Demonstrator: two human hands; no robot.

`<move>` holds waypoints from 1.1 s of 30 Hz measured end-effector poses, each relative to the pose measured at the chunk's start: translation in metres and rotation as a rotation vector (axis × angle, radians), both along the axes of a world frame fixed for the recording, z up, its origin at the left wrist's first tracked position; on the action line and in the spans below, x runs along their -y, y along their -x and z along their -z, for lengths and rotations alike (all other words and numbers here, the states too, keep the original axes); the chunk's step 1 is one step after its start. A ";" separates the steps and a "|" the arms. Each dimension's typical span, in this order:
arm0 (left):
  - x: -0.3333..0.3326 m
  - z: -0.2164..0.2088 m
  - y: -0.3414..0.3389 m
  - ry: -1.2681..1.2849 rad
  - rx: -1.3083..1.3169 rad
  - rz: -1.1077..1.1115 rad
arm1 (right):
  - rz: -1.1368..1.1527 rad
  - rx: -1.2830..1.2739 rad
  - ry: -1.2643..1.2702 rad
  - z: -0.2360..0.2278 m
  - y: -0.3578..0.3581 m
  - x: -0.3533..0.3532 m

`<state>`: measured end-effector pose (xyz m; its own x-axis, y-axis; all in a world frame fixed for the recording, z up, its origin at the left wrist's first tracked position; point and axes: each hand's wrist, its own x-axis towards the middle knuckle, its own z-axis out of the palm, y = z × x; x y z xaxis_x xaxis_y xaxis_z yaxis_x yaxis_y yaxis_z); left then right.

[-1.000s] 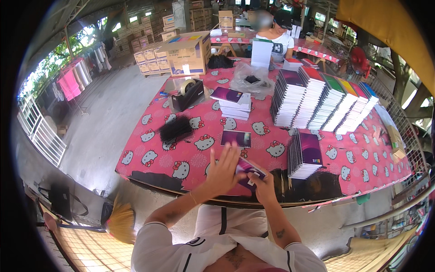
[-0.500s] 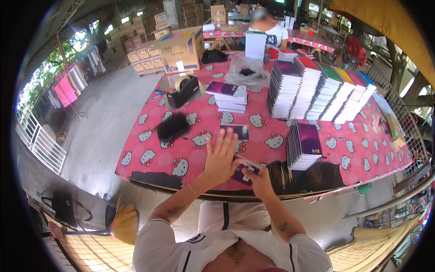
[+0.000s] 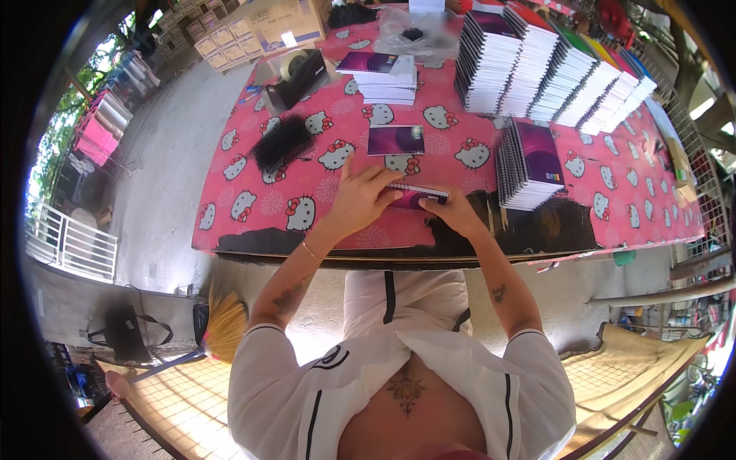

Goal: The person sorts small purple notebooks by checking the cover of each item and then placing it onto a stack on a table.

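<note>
A small notebook [image 3: 414, 193] with a purple cover and white pages is held tilted just above the table's front part. My right hand [image 3: 454, 211] grips its right end, thumb on the cover. At its left end, my left hand [image 3: 362, 195] has its thumb and fingers bent around the edge; the fingertips partly hide that edge. Just beyond my hands a purple cover or thin notebook [image 3: 395, 140] lies flat. A loose pile of black spiral binding wires [image 3: 284, 144] lies to the left.
A purple notebook stack [image 3: 529, 165] stands at right, with tall stacks of coloured notebooks [image 3: 529, 69] behind it. A shorter stack [image 3: 383, 84], a black tape dispenser [image 3: 297, 79] and a clear plastic bag [image 3: 414, 34] are farther back. Cardboard boxes [image 3: 284, 23] stand beyond the table.
My left hand has drawn back from the flat purple cover to the notebook's left end, its fingers bending in. My right hand keeps its hold. The view has tipped downward.
</note>
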<state>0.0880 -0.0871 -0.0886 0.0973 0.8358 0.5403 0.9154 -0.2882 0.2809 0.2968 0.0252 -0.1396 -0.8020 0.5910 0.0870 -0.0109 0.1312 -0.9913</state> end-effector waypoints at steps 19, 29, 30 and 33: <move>0.009 0.007 -0.008 -0.084 0.080 -0.044 | 0.064 0.084 -0.621 -0.054 0.015 0.003; 0.010 0.008 -0.017 -0.084 0.022 -0.012 | 0.178 -0.215 -0.140 -0.014 -0.001 0.025; 0.009 0.011 -0.016 -0.051 -0.006 0.000 | 0.161 -0.215 0.019 -0.006 -0.004 0.024; 0.004 0.008 -0.018 0.002 -0.152 -0.034 | 0.093 0.084 -0.030 0.011 -0.008 0.015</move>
<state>0.1056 -0.0910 -0.0969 0.1494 0.8411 0.5199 0.9567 -0.2558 0.1389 0.3050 0.0101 -0.1501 -0.7490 0.6614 0.0401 0.0860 0.1571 -0.9838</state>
